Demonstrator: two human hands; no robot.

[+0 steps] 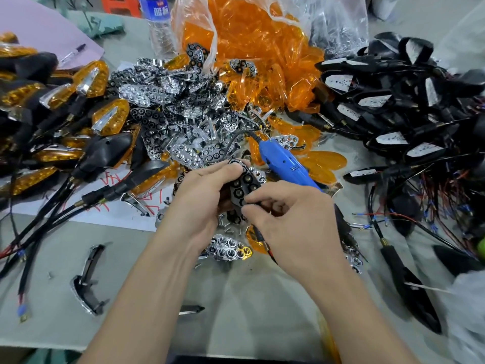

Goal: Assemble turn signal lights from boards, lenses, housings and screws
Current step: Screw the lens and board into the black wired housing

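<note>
A left hand point(202, 195) curls around a black, honeycomb-celled turn signal unit point(242, 186) above the middle of a grey worktable point(262, 298), while the right hand point(291, 227) pinches its lower edge. A glossy blue screwdriver point(283, 161) lies just behind, between heaped chrome reflectors point(168, 101) and translucent orange lenses point(262, 48).

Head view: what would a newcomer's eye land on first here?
The bag of orange lenses spilling open at top centre, glaring against the grey table. Next, the blue screwdriver lying in the middle, just beyond the hands. Below it, the left hand holds a black part while the right hand pinches its lower edge.
</note>
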